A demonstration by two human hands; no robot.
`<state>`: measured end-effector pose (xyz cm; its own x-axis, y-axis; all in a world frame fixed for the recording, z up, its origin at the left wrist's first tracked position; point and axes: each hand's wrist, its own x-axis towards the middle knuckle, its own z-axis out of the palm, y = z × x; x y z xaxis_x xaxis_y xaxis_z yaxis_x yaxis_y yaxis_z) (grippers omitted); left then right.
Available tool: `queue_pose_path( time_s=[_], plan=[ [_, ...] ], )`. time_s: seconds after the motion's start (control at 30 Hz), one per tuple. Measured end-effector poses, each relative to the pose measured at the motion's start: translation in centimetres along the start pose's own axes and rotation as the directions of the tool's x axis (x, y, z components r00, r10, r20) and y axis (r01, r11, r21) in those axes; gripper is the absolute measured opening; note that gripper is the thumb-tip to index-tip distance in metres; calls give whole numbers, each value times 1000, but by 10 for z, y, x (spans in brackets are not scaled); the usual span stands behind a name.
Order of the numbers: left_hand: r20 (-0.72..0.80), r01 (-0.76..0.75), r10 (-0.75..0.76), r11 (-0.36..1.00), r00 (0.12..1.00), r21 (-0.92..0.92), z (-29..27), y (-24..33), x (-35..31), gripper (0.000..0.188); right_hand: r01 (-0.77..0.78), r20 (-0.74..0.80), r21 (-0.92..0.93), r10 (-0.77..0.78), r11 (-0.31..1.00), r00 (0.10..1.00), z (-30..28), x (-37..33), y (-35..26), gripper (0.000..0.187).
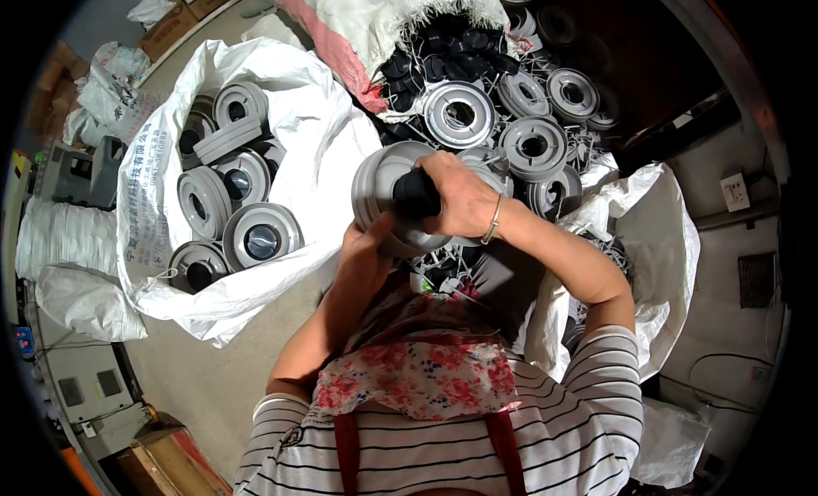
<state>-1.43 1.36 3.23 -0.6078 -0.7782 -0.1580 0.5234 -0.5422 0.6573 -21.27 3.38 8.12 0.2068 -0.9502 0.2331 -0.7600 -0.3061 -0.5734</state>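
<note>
In front of me a grey round plastic part (371,179) with a stepped rim is held up, slightly blurred at its edge. My left hand (368,245) grips its lower left rim, the thumb across the near face. At the part's centre sits a black round plastic piece (414,195), and my right hand (464,193) has its fingers wrapped around it. How deep the black piece goes into the part cannot be seen. Just beyond my hands, another grey ring-shaped part (459,114) with an open centre lies on the pile.
To the left, an opened white woven sack (328,125) holds several grey parts (262,236) with dark centres. A tipped sack (362,19) ahead spills black pieces (447,53). More grey rings (532,147) lie to the right, near another white sack (669,249). A wall socket (734,192) is farther right.
</note>
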Motion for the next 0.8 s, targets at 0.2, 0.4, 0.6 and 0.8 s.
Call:
queue_pose_path(
  time_s=[0.2,0.4,0.6,0.8],
  plan=[
    [-48,154,-147,959,988,237,12,23,-15,43,350,223,-194,-306,916,925,-7,-13,-6,60],
    [-63,213,-206,965,977,151,19,29,-25,41,405,296,-214,-337,889,894,-13,-21,-16,76],
    [-42,34,-21,939,999,342,25,19,-34,36,-252,-56,424,302,870,952,28,-26,-19,55],
    [-92,-13,42,956,995,293,17,22,-31,36,-150,62,290,138,945,989,23,-11,-10,53]
  ],
)
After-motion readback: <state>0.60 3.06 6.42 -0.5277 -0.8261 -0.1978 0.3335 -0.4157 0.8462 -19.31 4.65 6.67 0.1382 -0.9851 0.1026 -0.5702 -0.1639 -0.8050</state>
